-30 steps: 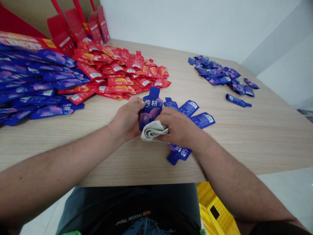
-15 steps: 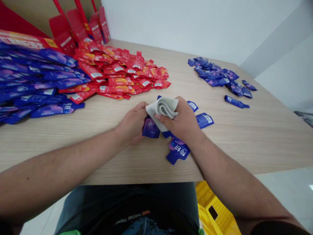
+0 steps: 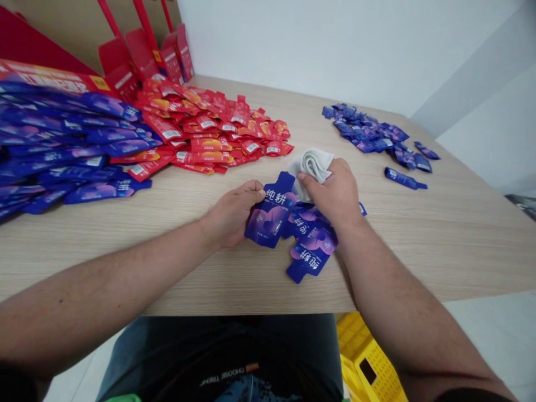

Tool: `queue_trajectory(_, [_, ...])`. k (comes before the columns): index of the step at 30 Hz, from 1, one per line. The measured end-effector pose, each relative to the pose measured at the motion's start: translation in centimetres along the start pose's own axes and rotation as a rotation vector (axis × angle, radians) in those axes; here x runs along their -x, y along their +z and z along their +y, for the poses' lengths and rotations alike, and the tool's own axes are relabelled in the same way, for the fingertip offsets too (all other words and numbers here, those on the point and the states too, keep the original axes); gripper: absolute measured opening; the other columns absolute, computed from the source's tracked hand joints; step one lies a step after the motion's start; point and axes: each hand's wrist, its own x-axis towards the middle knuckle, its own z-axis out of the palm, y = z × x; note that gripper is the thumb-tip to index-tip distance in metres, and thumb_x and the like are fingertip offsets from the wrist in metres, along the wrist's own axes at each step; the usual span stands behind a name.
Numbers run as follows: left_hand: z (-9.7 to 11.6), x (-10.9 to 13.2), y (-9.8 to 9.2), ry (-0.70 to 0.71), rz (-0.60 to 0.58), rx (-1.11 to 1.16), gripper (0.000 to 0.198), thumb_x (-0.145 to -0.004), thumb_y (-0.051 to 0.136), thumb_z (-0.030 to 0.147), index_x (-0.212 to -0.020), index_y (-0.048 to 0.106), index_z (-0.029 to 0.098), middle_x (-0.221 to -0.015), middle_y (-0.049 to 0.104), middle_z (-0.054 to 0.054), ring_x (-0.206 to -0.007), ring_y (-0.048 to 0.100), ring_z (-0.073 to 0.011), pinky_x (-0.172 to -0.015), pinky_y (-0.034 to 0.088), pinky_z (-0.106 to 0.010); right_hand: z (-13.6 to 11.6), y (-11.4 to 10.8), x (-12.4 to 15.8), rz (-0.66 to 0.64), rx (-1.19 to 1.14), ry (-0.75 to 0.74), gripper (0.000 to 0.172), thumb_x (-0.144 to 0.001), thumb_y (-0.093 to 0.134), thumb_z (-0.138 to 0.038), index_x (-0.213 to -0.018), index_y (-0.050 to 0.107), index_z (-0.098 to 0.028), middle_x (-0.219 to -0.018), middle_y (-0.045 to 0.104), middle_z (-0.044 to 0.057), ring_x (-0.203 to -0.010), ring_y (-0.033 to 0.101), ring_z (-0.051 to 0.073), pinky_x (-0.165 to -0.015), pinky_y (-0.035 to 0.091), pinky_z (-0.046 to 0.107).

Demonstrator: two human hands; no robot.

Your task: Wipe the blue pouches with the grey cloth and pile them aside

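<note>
Above the near part of the pale wooden table, holds a blue pouch in the left hand, pinching it by its left edge with the thumb on the printed front and with the fingers mostly hidden behind. Shows the white lettering and purple print face up, and points the neck of the pouch toward the far side, leaning slightly right. Clutches a folded grey-white cloth in the right hand, with the thumb against its near side and with the other fingers largely out of view. Has the cloth close by the upper right edge of the held pouch; cannot tell about contact. Just to the right of the held pouch, has loose blue pouches lying overlapped on the table, partly covered by the right hand, with the nearest turned neck-first toward the near edge.

To the left, has a big blue pile of pouches, and touching it, a heap of red pouches with white barcode patches. Behind these, has red cartons. Toward the far right, has a smaller blue heap, with a single pouch just apart on its near side. Below the table edge, at the right, has a yellow crate.
</note>
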Motion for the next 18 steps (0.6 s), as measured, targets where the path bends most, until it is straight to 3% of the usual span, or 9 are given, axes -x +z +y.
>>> queue_trajectory(3, [0.5,0.0,-0.2,0.047,-0.021,0.023,0.015,-0.087,0.06,0.016,-0.078,0.048,0.02,-0.061,0.049,0.005,-0.043,0.046,-0.0091,-0.041,0.039,-0.018,0.7,-0.2,-0.2,0.038,-0.029,0.042,0.037,-0.084,0.07,-0.041,-0.113,0.074,-0.019,-0.106,0.072,0.013,-0.107,0.064,0.033,-0.098,0.051,0.05])
queue_trajectory(10, [3.4,-0.8,-2.3,0.243,0.073,-0.014,0.016,-0.083,0.063,0.018,-0.075,0.049,0.02,-0.059,0.047,0.005,-0.044,0.044,-0.008,-0.041,0.035,-0.019,0.9,-1.0,0.0,0.129,-0.009,0.111,0.044,-0.082,0.067,-0.056,-0.107,0.077,-0.021,-0.102,0.07,0.014,-0.105,0.067,0.039,-0.096,0.051,0.056])
queue_trajectory(14, [6.0,-0.9,-5.3,0.389,0.218,-0.08,0.016,-0.081,0.065,0.019,-0.073,0.051,0.02,-0.06,0.05,0.004,-0.047,0.046,-0.0084,-0.044,0.037,-0.019,1.2,-0.9,-0.1,0.12,-0.004,0.123,0.047,-0.079,0.066,-0.06,-0.102,0.077,-0.021,-0.096,0.069,0.014,-0.101,0.066,0.04,-0.093,0.052,0.057])
queue_trajectory(18, [9.8,-0.6,-9.9,0.553,0.439,-0.17,0.017,-0.08,0.064,0.014,-0.071,0.051,0.02,-0.056,0.046,0.006,-0.046,0.04,-0.0087,-0.044,0.032,-0.021,1.0,-1.0,-0.1,0.123,0.006,0.12,0.045,-0.079,0.066,-0.06,-0.099,0.076,-0.021,-0.095,0.069,0.013,-0.097,0.066,0.037,-0.09,0.053,0.054])
